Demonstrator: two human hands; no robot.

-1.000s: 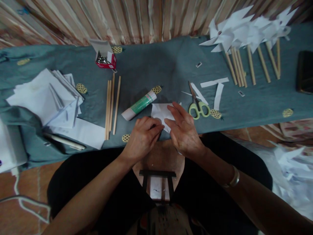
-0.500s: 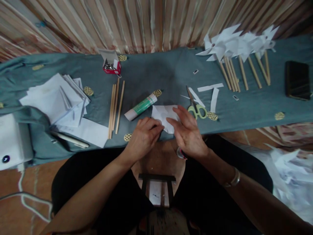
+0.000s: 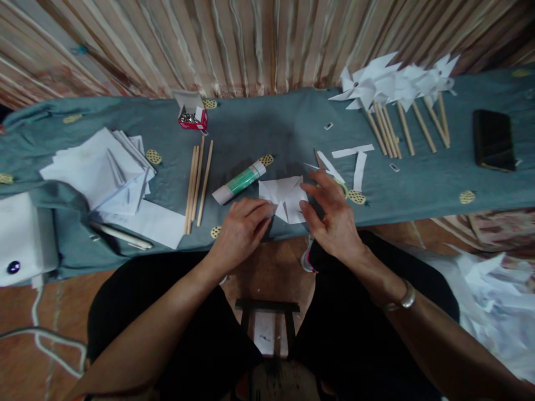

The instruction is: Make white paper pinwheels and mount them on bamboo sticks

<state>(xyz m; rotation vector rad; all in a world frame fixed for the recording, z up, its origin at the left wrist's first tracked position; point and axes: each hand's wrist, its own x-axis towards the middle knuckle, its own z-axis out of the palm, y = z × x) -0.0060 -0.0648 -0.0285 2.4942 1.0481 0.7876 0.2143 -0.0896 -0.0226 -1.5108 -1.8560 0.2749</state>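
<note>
A small white paper (image 3: 288,192) with cut, folded flaps lies near the table's front edge. My left hand (image 3: 242,231) pinches its lower left corner between thumb and fingertips. At the paper's right side, my right hand (image 3: 334,220) is open with fingers spread and thumb by the edge; whether a fingertip touches it I cannot tell. Behind that hand, scissors (image 3: 343,188) with light green handles are mostly covered. Just left of the paper lies a green and white glue stick (image 3: 241,182). Several white paper strips (image 3: 359,171) lie beyond my right hand.
Wooden sticks (image 3: 194,186) lie left of the glue stick, below a red box of metal pins (image 3: 194,118). Stacked paper (image 3: 96,167) and a pen (image 3: 123,236) are at left. Paper pinwheels on sticks (image 3: 393,83) lie back right, near a dark phone (image 3: 494,139).
My right hand has drawn off the paper to the right and now covers more of the scissors. My left hand stays at the paper's corner. The view has shifted slightly.
</note>
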